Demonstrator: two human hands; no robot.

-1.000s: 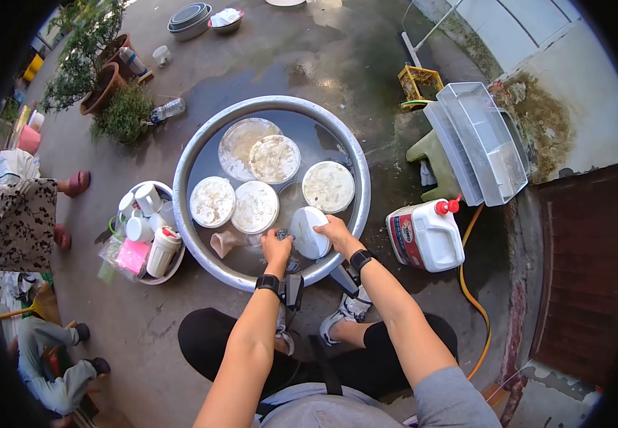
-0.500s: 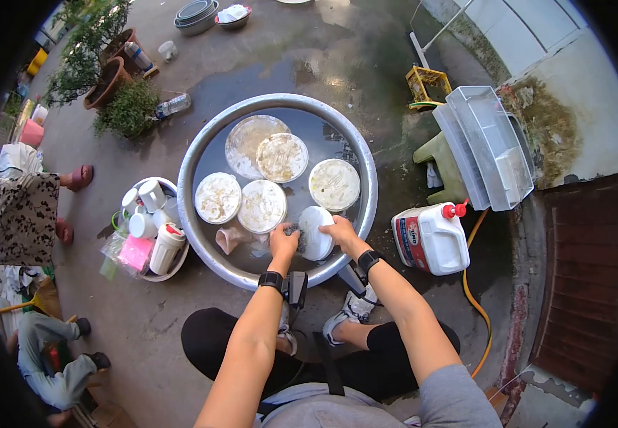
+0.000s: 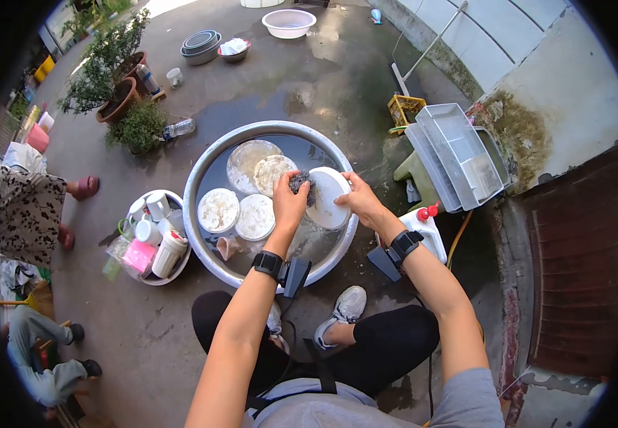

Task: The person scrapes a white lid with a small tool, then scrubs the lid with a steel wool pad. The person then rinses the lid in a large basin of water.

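A large metal basin [image 3: 193,242] of water holds several round, white-stained lids, among them one at the left [image 3: 218,210] and one beside it [image 3: 255,217]. Above the basin's right part, my right hand [image 3: 366,197] grips the edge of a white round lid [image 3: 329,200]. My left hand [image 3: 290,203] is wrapped round a dark grey scouring pad [image 3: 301,185] at the left edge of that lid. A pinkish cup-like piece [image 3: 228,247] lies low in the basin.
On the left is a tub [image 3: 181,265] of mugs and a bottle. A white jug [image 3: 426,232] with a red cap and clear plastic bins [image 3: 459,153] stand at the right. Potted plants [image 3: 138,125] are at upper left. Two people's legs [image 3: 52,371] show at far left.
Both hands have risen away from the basin's near rim, bringing the lid and pad up. The view has shifted, so more ground shows beyond the basin.
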